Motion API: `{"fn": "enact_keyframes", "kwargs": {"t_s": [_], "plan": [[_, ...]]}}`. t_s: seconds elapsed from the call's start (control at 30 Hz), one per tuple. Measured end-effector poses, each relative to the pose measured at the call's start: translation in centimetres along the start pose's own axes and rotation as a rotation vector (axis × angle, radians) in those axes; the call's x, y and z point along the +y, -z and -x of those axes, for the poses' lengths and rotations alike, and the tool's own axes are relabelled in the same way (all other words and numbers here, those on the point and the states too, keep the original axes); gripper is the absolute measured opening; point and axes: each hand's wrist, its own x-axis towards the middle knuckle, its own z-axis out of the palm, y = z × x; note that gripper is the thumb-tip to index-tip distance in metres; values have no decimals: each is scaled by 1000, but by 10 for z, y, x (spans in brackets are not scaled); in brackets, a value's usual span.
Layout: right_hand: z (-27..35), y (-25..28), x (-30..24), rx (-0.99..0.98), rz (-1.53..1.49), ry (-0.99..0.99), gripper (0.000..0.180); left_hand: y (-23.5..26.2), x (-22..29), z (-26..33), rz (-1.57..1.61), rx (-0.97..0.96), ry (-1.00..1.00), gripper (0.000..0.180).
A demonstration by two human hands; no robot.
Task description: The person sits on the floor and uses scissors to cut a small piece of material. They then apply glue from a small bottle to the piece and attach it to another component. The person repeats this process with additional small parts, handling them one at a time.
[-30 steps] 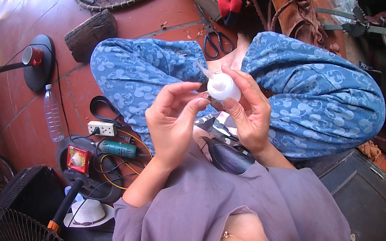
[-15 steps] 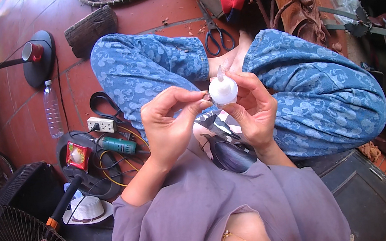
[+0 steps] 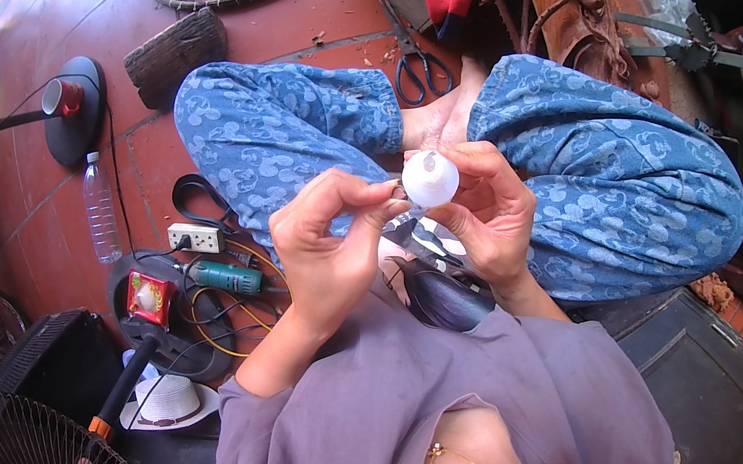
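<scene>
Tilted white bottle [image 3: 432, 187] toward camera, gripping side with right hand [image 3: 494, 205], likely keeping nozzle [image 3: 430, 162] clear, pinching tiny item [image 3: 399, 192] in left hand [image 3: 324, 225].

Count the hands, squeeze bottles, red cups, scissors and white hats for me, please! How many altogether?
Hands: 2, the left hand and right hand
Squeeze bottles: 1, white, in the right hand
Red cups: 1
Scissors: 1 pair
White hats: 1
Total: 6
</scene>
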Motion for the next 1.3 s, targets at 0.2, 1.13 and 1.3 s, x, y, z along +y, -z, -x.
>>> {"fn": "enact_keyframes", "kwargs": {"t_s": [0.2,1.13,1.3], "plan": [[0,0,0,-11,2,15,43,-1,6,-1,-108,24,-59,14],[-2,0,-4,35,-92,-148,43,-2,2,-1,-35,28,144,11],[-4,3,-4,42,-50,-164,42,-4,2,-3,-59,24,148,10]]}}
